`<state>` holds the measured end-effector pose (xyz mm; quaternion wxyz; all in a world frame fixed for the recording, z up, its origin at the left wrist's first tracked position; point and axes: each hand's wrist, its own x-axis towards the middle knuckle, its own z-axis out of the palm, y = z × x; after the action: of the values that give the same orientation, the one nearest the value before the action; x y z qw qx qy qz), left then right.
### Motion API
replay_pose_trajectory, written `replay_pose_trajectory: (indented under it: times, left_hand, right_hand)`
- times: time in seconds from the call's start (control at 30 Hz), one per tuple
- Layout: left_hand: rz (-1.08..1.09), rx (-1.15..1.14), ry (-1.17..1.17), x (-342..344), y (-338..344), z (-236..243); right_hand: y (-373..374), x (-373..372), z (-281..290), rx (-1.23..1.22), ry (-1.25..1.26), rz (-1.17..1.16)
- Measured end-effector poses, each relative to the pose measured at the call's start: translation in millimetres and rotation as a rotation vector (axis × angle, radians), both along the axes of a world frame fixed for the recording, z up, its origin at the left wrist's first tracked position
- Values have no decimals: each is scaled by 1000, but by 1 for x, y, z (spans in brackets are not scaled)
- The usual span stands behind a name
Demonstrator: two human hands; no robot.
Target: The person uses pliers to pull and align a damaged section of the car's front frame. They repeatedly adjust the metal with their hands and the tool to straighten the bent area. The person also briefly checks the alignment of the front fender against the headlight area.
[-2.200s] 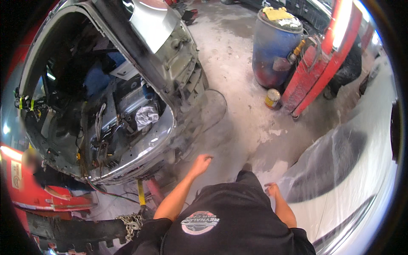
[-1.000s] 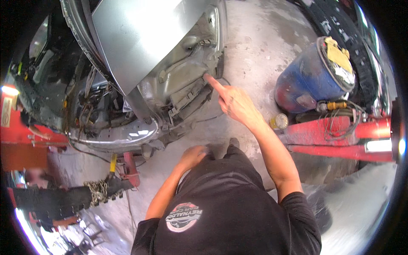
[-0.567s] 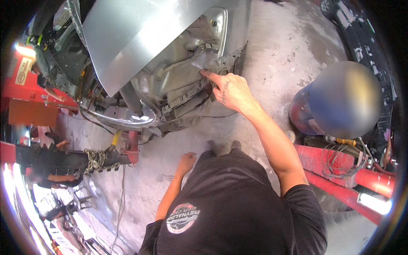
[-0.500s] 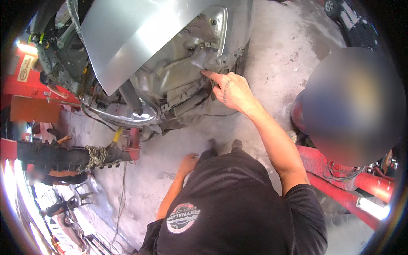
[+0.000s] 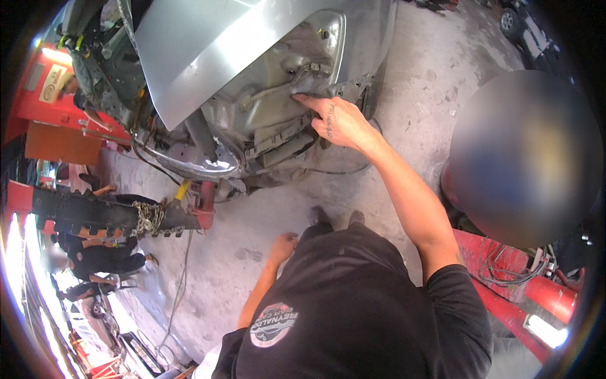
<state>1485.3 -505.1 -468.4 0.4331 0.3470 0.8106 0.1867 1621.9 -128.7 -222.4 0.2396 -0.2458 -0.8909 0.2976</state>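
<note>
My right hand (image 5: 344, 123) reaches out over a stripped silver car (image 5: 268, 114). Its index finger points, with the tip at or just above the bare inner metal; contact is hard to make out. The other fingers are curled, and nothing is held. A smooth silver panel (image 5: 214, 47) of the car stands out over the cavity, to the left of my fingertip. Below the fingertip runs a dark, broken-looking strip (image 5: 278, 140) along the car's edge. My left hand (image 5: 282, 246) hangs low by my side, fingers loosely bent, with nothing seen in it.
A red post with a black arm (image 5: 95, 211) wrapped in chain (image 5: 149, 218) stands at left. Red beams (image 5: 505, 309) and cables lie at right, near a large blurred patch. A cable (image 5: 183, 278) trails over the concrete floor. Other people (image 5: 104, 256) are at far left.
My right index fingertip has slid leftward over the car's inner metal. The view has shifted a little, showing more of a person at far left. My left hand stays low.
</note>
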Motion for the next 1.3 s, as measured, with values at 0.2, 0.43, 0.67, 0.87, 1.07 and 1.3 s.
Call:
replay_pose_trajectory:
  times: [0.2, 0.43, 0.67, 0.87, 1.07, 1.3]
  left_hand:
    - [32, 90, -11, -3, -29, -37]
    - [79, 18, -42, -6, -37, -29]
    - [89, -30, -35, 0, -25, -16]
    - [97, 66, -43, 4, -36, -31]
    - [170, -2, -78, -3, -49, -45]
    - [156, -26, -7, 2, -62, -42]
  right_hand:
    - [4, 19, 4, -250, 37, 37]
    - [-26, 18, -9, -23, 48, -113]
    - [-18, -2, 6, 197, -132, -48]
    - [-24, -6, 10, 200, -164, -75]
    - [-43, 7, 2, 113, -110, -191]
    - [-29, -10, 3, 140, -169, -223]
